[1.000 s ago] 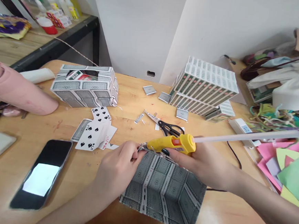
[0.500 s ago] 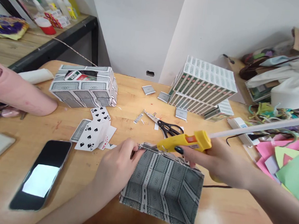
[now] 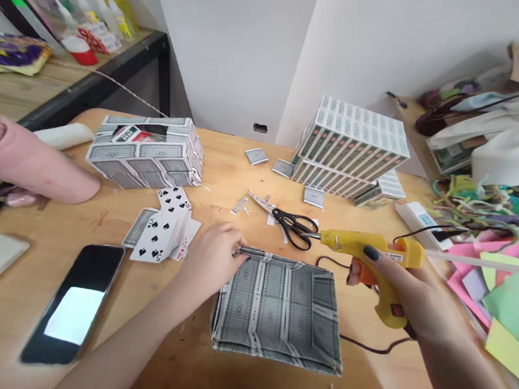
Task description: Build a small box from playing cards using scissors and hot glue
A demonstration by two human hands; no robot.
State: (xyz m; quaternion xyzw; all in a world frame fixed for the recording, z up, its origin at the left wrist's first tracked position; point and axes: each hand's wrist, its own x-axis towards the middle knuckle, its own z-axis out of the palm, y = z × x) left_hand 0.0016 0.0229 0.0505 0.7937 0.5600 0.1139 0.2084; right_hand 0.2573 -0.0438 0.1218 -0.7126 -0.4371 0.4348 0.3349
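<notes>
An open box made of playing cards (image 3: 273, 306) rests on the table, its patterned card backs showing inside. My left hand (image 3: 214, 257) pinches the far left corner of its rim between thumb and fingers. In my right hand (image 3: 417, 297) is a yellow hot glue gun (image 3: 388, 276), with a finger at its orange trigger and a long white glue stick (image 3: 483, 261) out of its back. The metal nozzle points left, apart from the box, over the handles of the black scissors (image 3: 291, 221).
A finished-looking card box (image 3: 145, 158) stands back left, near loose playing cards (image 3: 160, 234) and a phone (image 3: 75, 306). Stacked card packs (image 3: 353, 142) rise at the back right. A power strip (image 3: 423, 222) and coloured paper (image 3: 512, 298) lie right; a pink roll (image 3: 32, 161) lies left.
My right hand has drawn the glue gun away from the box's far rim, to the right. The box has tilted and shifted slightly, with my left hand still on its corner.
</notes>
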